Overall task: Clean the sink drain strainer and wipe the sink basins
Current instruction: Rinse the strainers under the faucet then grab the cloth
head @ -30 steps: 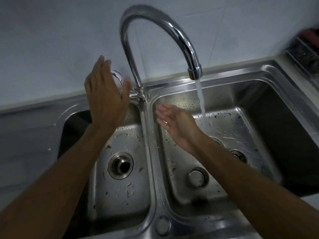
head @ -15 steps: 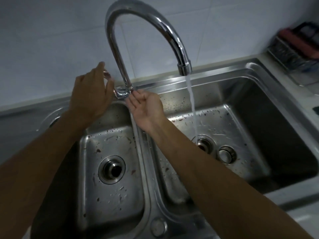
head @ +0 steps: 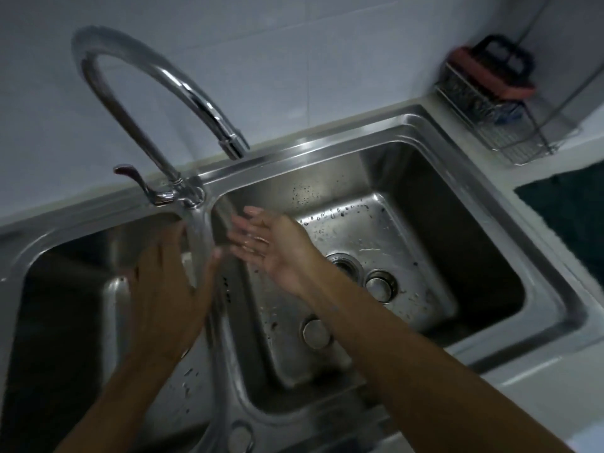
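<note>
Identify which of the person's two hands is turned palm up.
The right hand, held over the right basin, is the one: its wet palm faces the camera. The left hand shows only its back.

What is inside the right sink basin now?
Its drain opening, a strainer beside it and another round metal piece nearer. The right hand and forearm cover part of the floor.

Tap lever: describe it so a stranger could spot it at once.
Start at the double steel sink and find the tall arched tap at the back between its basins. At the tap's base a short lever juts left; unlike the all-chrome tap, it ends in a dark red tip.
</note>
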Motion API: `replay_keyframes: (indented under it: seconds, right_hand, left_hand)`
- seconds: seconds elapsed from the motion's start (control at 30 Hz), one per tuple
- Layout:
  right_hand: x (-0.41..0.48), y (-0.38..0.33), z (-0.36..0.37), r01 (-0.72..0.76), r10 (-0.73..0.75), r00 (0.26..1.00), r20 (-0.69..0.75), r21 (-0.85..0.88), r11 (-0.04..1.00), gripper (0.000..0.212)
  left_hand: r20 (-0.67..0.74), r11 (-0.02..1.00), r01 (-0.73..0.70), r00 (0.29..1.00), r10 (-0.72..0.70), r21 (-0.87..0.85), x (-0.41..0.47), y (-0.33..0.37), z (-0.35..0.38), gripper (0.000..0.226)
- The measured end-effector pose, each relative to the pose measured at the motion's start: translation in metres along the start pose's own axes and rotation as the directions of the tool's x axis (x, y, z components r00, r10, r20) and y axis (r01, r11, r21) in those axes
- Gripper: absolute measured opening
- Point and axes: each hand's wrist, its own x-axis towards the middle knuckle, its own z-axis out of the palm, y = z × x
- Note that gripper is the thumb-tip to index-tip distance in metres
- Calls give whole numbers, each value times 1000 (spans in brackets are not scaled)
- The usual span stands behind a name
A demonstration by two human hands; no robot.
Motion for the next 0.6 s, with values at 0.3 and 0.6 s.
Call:
replay_keyframes:
  seconds: [0.3, 0.6]
  right_hand:
    - [-94, -116, -172, 107, -527, 849, 13, -983, 148, 37]
    - [-227, -226, -332, -176, -761, 649, 1, -973, -152, 37]
  left_hand:
    - [214, 980, -68, 971, 108, -190, -13, 177, 112, 67]
    - [276, 886, -354, 857, 436, -301, -23, 367, 197, 74]
